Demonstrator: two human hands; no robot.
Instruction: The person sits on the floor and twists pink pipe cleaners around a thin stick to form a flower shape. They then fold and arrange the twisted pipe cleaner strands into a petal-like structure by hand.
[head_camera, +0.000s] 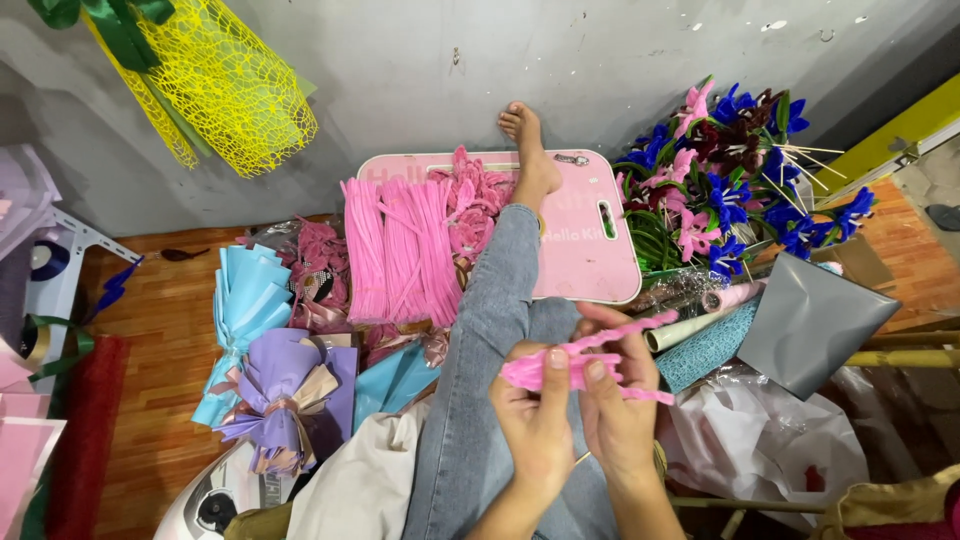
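Both hands pinch one pink pipe-cleaner shape (585, 358) above the lap: left hand (535, 415) clamps its folded end, right hand (615, 405) grips the twisted stem. Keeping the thumbs close together should make the twist tight; spare pink pipe cleaners (400, 250) lie well apart on the floor.

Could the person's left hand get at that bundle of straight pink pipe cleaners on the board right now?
Probably not at once: the left hand and right hand both pinch a pink pipe-cleaner piece. Otherwise the bundle lies uncovered, beside the outstretched leg.
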